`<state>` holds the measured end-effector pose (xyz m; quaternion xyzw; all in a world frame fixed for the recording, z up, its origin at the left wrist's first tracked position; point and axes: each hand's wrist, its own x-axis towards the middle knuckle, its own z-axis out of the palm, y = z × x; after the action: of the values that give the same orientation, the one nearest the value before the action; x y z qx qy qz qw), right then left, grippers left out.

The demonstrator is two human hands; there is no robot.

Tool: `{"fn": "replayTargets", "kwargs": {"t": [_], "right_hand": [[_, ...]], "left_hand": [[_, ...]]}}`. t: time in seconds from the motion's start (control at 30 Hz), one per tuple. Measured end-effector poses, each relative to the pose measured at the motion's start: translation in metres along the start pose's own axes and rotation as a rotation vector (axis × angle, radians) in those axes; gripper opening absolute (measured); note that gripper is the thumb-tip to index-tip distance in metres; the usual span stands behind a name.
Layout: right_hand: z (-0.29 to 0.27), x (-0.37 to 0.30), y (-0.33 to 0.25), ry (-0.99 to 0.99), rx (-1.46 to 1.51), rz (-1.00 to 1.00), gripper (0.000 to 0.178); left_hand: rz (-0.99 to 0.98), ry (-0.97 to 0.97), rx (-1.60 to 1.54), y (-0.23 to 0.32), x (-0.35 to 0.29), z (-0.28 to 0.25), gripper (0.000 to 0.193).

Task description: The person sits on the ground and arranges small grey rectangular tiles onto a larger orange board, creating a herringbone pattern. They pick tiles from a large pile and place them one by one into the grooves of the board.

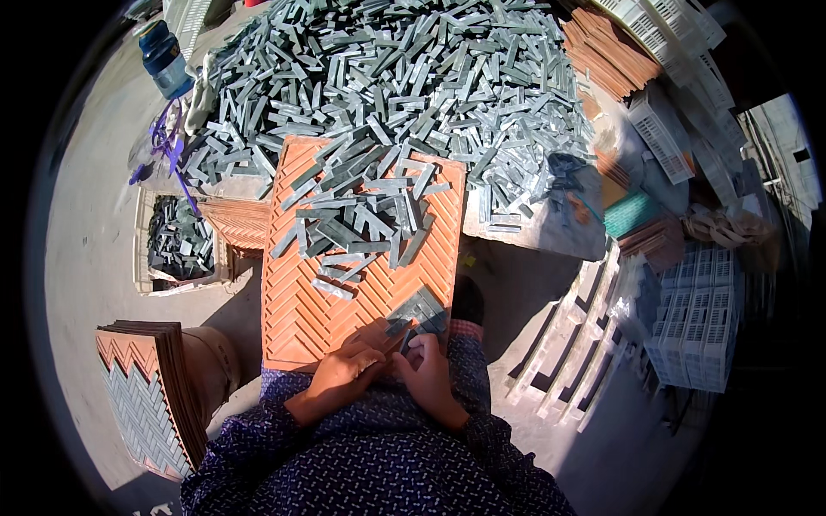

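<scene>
An orange grooved tray [297,297] with a herringbone pattern lies in front of me, its near edge against my lap. In its lower right corner several grey stone strips [419,305] sit fitted side by side in the grooves. My right hand [428,376] is closed, pinching a dark strip just below them. Beside it my left hand [347,376] rests on the tray's near edge, fingers reaching forward over the grooves, partly in shade. A loose heap of grey strips [361,219] covers the tray's upper middle.
Beyond the tray a big pile of grey strips [387,77] covers a table [551,228]. At left stand a crate of dark pieces [142,249], a stack of filled trays [146,396] and a blue water jug [163,60]. A pallet [568,335] and white crates [695,318] are at right.
</scene>
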<state>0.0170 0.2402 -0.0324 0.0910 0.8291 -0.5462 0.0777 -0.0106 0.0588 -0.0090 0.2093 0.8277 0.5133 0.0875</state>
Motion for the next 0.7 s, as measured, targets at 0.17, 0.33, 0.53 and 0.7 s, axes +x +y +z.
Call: {"fn": "replayTargets", "kwargs": {"t": [0.17,0.33,0.53,0.7], "right_hand": [[0.003,0.003,-0.005,-0.049,0.212,-0.007,0.016],[-0.011,0.003,-0.010,-0.023,0.177,-0.041,0.010],[-0.027,0.001,-0.010,0.045,0.108,-0.098,0.010],[-0.034,0.002,-0.012,0.072,0.094,-0.138,0.009]], "left_hand": [[0.120,-0.009,0.234,-0.004,0.006,0.013,0.025],[0.106,0.009,0.425,-0.014,0.002,0.026,0.036],[0.010,0.119,0.364,-0.002,0.010,0.027,0.031],[-0.133,0.016,0.439,0.005,0.017,0.027,0.032]]}}
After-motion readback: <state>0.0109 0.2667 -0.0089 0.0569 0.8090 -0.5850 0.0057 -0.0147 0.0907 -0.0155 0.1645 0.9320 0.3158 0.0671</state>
